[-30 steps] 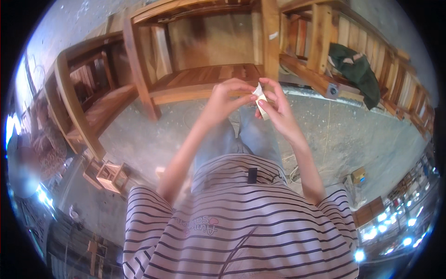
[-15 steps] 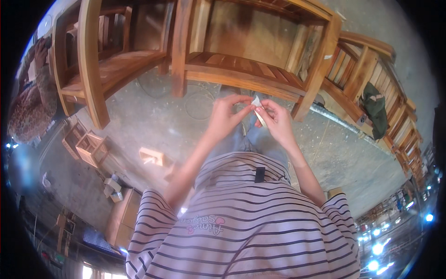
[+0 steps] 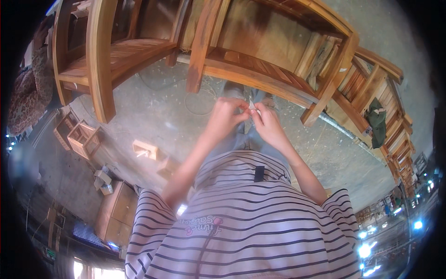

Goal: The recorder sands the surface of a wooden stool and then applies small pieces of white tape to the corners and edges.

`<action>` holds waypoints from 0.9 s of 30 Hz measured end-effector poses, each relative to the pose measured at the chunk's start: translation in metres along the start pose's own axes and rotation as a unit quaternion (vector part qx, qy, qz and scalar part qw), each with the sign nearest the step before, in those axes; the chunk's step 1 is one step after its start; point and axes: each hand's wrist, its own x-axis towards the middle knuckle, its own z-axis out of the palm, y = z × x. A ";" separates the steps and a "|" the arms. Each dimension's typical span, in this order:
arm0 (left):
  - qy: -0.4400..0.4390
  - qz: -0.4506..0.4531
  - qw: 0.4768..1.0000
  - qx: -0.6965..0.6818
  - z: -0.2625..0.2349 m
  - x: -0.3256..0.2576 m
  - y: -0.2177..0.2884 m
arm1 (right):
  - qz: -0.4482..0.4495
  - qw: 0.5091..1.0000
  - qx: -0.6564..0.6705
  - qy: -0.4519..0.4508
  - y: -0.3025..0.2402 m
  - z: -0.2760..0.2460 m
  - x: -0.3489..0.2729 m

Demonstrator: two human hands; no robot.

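Observation:
Both hands meet in front of my body, over my legs. Between their fingertips is a small, pale, folded piece of paper (image 3: 251,105), of which only a pointed white bit shows. My left hand (image 3: 227,114) is closed, its thumb and fingers pinched at the paper's left side. Thumb and curled fingers of my right hand (image 3: 266,121) grip it from the right. The rest of the paper is hidden by the fingers. Just beyond the hands stands a varnished wooden bench (image 3: 260,73) with a slatted lower shelf.
At left is another slatted wooden frame (image 3: 101,65), with a person in patterned clothing (image 3: 29,97) past it. Slatted furniture at right carries a dark green cloth (image 3: 377,123). Small wooden stools (image 3: 84,139), a wooden block (image 3: 145,149) and a brown box (image 3: 116,214) sit lower left.
My hands have drawn closer together, and the paper's lower end, visible before below the fingers, is now covered. The bench appears shifted right as the view turned.

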 end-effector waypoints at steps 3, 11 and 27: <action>-0.005 0.011 1.000 0.006 -0.003 0.002 -0.005 | 0.025 0.999 -0.002 -0.039 -0.013 -0.004 0.006; -0.035 0.072 0.996 0.038 -0.002 0.001 -0.011 | 0.070 0.982 0.098 -0.149 0.000 -0.012 0.009; -0.133 0.106 0.985 -0.013 0.003 0.001 0.009 | 0.184 0.862 0.343 -0.325 -0.002 -0.051 -0.011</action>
